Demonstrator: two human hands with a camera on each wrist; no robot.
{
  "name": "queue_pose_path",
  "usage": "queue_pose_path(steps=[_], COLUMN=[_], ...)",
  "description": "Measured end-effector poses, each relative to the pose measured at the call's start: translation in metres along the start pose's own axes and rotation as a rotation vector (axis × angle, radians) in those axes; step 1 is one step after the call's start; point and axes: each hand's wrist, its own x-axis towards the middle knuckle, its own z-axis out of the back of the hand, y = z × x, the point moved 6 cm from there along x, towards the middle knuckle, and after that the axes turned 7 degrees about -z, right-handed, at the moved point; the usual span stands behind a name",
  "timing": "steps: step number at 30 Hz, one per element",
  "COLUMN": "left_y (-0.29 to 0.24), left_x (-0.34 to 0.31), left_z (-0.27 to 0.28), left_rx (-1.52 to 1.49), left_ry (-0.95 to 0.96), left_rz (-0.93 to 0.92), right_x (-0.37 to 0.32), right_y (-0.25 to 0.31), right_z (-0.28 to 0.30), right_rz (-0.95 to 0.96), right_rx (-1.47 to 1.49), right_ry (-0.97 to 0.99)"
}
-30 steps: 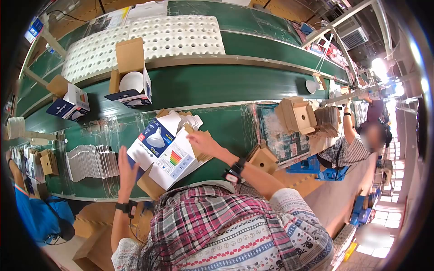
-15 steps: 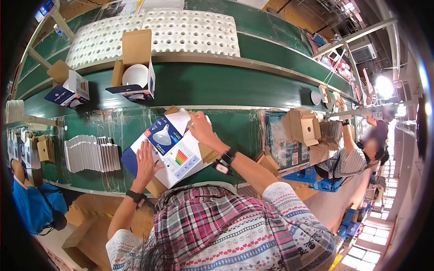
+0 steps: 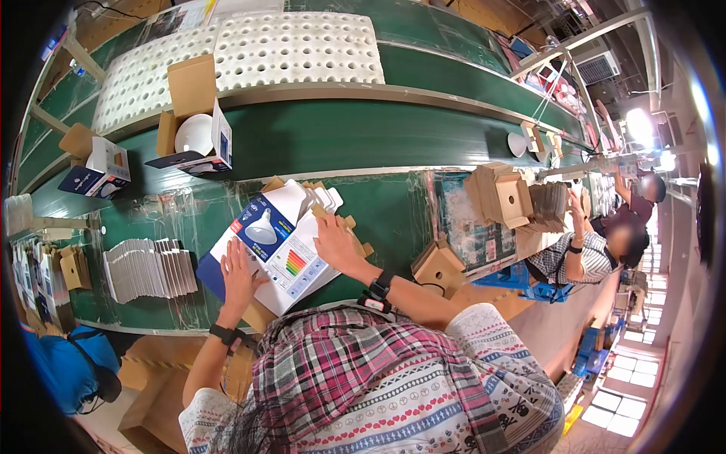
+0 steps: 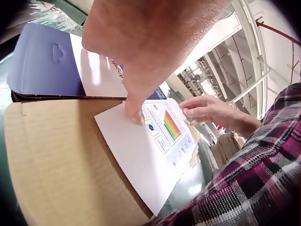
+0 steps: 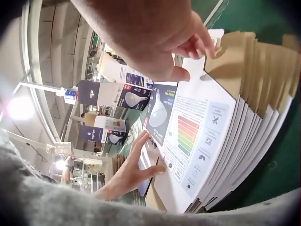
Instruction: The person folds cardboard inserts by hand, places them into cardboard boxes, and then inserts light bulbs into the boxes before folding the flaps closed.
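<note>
A stack of flattened light-bulb cartons (image 3: 291, 265) lies before me, white and blue with a bulb picture and a coloured energy chart. My left hand (image 3: 238, 276) rests on the top carton's left part, fingers fairly straight and thumb apart; the thumb presses the white panel in the left wrist view. My right hand (image 3: 338, 244) touches the far right end of the stack. In the right wrist view its bent fingers (image 5: 200, 44) lie at the flap edges, the thumb near the white panel. Brown inner flaps (image 5: 249, 70) fan out beside that hand.
Two opened cartons, one (image 3: 198, 136) with a white bulb inside, stand on the green conveyor (image 3: 363, 132) ahead. White folded cards (image 3: 150, 268) lie left; brown inserts (image 3: 503, 197) are stacked right. Perforated white foam (image 3: 295, 49) lies beyond the rail. Other people (image 3: 578, 253) work at right.
My left hand has come in from the left and down onto the top carton. The right hand reached towards the far edge, then drew back slightly over the flaps.
</note>
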Motion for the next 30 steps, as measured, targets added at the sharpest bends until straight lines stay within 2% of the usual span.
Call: queue_pose_path(steps=[1, 4, 7, 9, 10, 13, 15, 18, 21, 22, 25, 26, 27, 28, 29, 30], left_y=[0.0, 0.001, -0.001, -0.003, -0.003, -0.005, -0.005, -0.03, -0.045, -0.049, -0.072, -0.065, -0.074, -0.077, -0.079, -0.076], left_x=[0.0, 0.0, 0.001, 0.004, 0.01, 0.038, 0.06, 0.086, 0.091, 0.091, 0.082, 0.077, 0.074, 0.074, 0.074, 0.072], left_z=[-0.001, -0.003, -0.002, 0.003, 0.014, 0.068, 0.106, 0.154, 0.167, 0.169, 0.147, 0.121, 0.11, 0.104, 0.096, 0.086], left_rx=[0.001, -0.002, -0.003, 0.028, 0.007, -0.03, -0.116, -0.472, -0.649, -0.578, -0.803, -0.714, -0.792, -0.727, -0.671, -0.495], left_ry=[0.005, 0.016, 0.056, 0.111, 0.049, -0.132, -0.145, 0.253, 0.575, 0.643, 0.628, 0.638, 0.587, 0.536, 0.491, 0.479], left_rz=[0.004, 0.019, 0.039, 0.05, 0.042, -0.014, -0.095, -0.016, 0.071, 0.105, 0.118, 0.065, 0.045, 0.029, 0.005, -0.025], right_x=[0.0, 0.014, 0.027, 0.037, 0.039, 0.034, 0.025, 0.019, 0.022, 0.021, 0.01, 0.005, 0.002, -0.002, -0.009, -0.012], right_y=[0.004, -0.007, -0.019, -0.022, -0.023, -0.021, -0.002, 0.026, 0.033, 0.034, 0.029, 0.02, 0.01, 0.01, 0.002, -0.015], right_z=[0.002, -0.002, -0.012, -0.022, -0.025, -0.014, 0.009, 0.041, 0.045, 0.047, 0.044, 0.034, 0.025, 0.031, 0.029, 0.0], right_rz=[0.021, -0.101, -0.275, -0.136, -0.065, -0.131, -0.015, 0.115, 0.241, 0.256, 0.287, 0.303, 0.314, 0.418, 0.368, 0.381], right_rx=[-0.001, 0.004, 0.184, 0.232, 0.255, 0.44, 0.621, 0.827, 1.035, 1.015, 0.919, 0.856, 0.79, 0.694, 0.575, 0.626], right_ry=[-0.019, -0.034, 0.21, 0.385, 0.475, 0.612, 0.604, 0.629, 0.53, 0.496, 0.437, 0.445, 0.446, 0.372, 0.406, 0.428])
